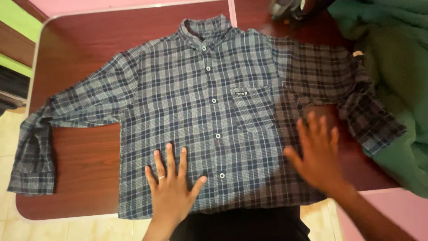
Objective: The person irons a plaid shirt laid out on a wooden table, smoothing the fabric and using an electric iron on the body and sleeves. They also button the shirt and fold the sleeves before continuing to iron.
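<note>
Plaid shirt (209, 102) lay buttoned and face-up on the dark wooden table (84, 151), sleeves spread, nothing folded yet; our left hand (171, 185) and right hand (316, 151) pressed flat, fingers open, gripping nothing.

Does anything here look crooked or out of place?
Mostly tidy: the shirt lies flat and buttoned on the table, both hands pressing its lower part. Only the sleeves are uneven: the left cuff hangs over the table edge, and the right sleeve bends toward a green cloth.
</note>
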